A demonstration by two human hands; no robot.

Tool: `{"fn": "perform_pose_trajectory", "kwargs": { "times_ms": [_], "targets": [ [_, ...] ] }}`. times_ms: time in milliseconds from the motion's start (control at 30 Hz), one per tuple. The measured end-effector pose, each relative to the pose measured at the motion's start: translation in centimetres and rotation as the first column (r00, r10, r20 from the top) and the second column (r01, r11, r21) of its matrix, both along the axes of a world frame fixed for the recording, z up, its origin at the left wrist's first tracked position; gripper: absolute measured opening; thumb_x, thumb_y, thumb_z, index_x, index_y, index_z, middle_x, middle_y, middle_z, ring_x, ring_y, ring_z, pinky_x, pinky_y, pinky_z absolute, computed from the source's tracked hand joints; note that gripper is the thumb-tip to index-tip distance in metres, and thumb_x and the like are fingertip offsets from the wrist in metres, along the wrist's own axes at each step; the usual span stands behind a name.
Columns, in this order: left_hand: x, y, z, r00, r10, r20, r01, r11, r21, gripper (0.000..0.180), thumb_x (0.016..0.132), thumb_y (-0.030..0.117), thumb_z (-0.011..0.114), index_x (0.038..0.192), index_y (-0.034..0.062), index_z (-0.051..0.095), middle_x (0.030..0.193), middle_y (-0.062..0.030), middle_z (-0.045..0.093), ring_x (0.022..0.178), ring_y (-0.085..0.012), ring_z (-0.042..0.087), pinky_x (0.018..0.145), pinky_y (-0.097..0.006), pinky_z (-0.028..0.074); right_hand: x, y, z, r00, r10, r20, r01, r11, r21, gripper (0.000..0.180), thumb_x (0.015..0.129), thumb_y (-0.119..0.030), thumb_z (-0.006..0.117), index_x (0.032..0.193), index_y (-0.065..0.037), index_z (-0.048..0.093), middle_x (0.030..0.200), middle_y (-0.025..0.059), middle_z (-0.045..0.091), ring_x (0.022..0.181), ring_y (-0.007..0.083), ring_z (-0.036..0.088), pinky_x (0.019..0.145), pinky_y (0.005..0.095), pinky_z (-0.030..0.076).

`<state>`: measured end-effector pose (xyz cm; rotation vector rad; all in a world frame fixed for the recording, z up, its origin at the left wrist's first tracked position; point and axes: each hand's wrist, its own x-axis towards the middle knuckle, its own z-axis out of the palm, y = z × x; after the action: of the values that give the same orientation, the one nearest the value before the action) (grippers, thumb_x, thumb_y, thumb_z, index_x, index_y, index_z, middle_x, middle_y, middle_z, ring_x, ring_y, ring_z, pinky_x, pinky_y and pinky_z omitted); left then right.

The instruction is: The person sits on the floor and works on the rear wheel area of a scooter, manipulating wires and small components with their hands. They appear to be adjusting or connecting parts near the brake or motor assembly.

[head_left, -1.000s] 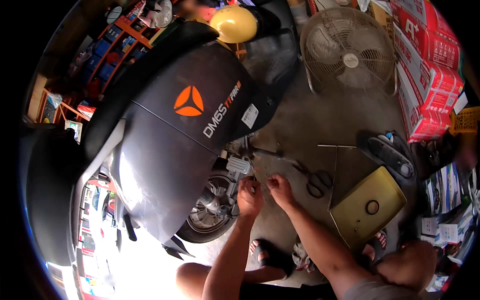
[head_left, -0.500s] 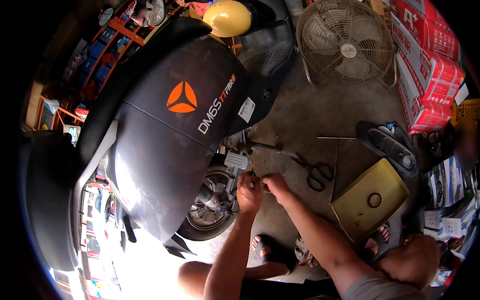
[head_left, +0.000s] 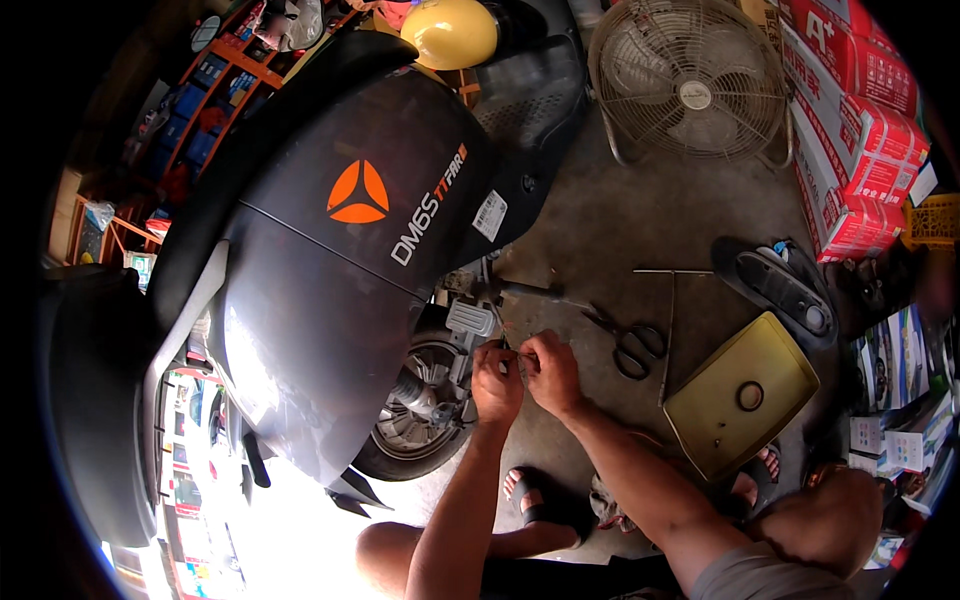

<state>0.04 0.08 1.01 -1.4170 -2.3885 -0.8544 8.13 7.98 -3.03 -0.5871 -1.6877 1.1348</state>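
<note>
Both forearms rise from the lower edge and meet beside the scooter's rear wheel. The left hand is curled, knuckles up, its grip pinched on a thin wire just beside the grey finned part above the wheel. The right hand touches the left, fingers bent inward, grip also pinched on the same wire; the wire itself is too small to tell more than a thin reddish strand between the fingertips.

A dark grey scooter body panel fills the left middle, with an orange triangular emblem, orange-and-white lettering along its edge and a small white rectangular sticker near its right edge. Red and white cartons are stacked at the upper right, with a yellow crate just beside them. Small white and blue boxes lie at the far right edge.

On the concrete floor, black-handled scissors lie near the right hand, a thin T-shaped metal tool beside them. A yellow tray holds a dark ring. A round wire-guard fan stands at the top, a yellow helmet left of it.
</note>
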Motion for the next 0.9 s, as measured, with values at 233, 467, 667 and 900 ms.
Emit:
{"fn": "perform_pose_trajectory", "kwargs": {
  "times_ms": [233, 467, 667, 900],
  "targets": [
    [0.3, 0.3, 0.3, 0.999, 0.006, 0.039, -0.006, 1.0, -0.005, 0.004, 0.081, 0.004, 0.063, 0.083, 0.0021, 0.061, 0.103, -0.0169, 0.062, 0.1, -0.0347, 0.059, 0.087, -0.042, 0.048, 0.0, 0.3, 0.2, 0.997, -0.053, 0.058, 0.048, 0.996, 0.075, 0.018, 0.072, 0.0, 0.069, 0.082, -0.009, 0.058, 0.082, 0.0068, 0.059, 0.076, 0.031, 0.058, 0.066, 0.0423, 0.041],
    [0.3, 0.1, 0.4, 0.998, 0.027, 0.059, -0.026, 0.999, -0.029, 0.004, 0.081, 0.005, 0.063, 0.084, 0.002, 0.062, 0.104, -0.0181, 0.062, 0.102, -0.0351, 0.058, 0.088, -0.042, 0.047, -0.5, -0.3, -0.2, 0.993, -0.095, 0.074, 0.089, 0.993, 0.083, 0.014, 0.074, -0.002, 0.067, 0.082, -0.01, 0.058, 0.081, 0.0069, 0.06, 0.075, 0.0308, 0.058, 0.066, 0.0422, 0.041],
    [0.6, 0.5, 0.7, 0.998, 0.016, 0.057, -0.013, 0.999, -0.04, 0.004, 0.081, 0.004, 0.062, 0.084, 0.002, 0.063, 0.106, -0.0178, 0.061, 0.102, -0.0354, 0.058, 0.089, -0.042, 0.047, -2.2, -1.0, -2.1, 0.994, -0.088, 0.059, 0.098, 0.974, -0.206, 0.005, 0.075, -0.006, 0.063, 0.072, -0.004, 0.059, 0.067, 0.0109, 0.062, 0.062, 0.0316, 0.061, 0.053, 0.039, 0.045],
    [0.5, 0.1, 0.5, 0.998, 0.053, 0.037, -0.051, 0.997, -0.053, 0.005, 0.08, 0.004, 0.062, 0.084, 0.0024, 0.063, 0.108, -0.0164, 0.061, 0.103, -0.0345, 0.058, 0.088, -0.041, 0.048, -2.1, 0.0, -2.1, 0.844, 0.255, -0.473, -0.482, -0.028, -0.876, 0.009, 0.077, -0.007, 0.06, 0.073, 0.002, 0.062, 0.062, 0.003, 0.056, 0.056, 0.0132, 0.054, 0.051, 0.0286, 0.041]
  ]
}}
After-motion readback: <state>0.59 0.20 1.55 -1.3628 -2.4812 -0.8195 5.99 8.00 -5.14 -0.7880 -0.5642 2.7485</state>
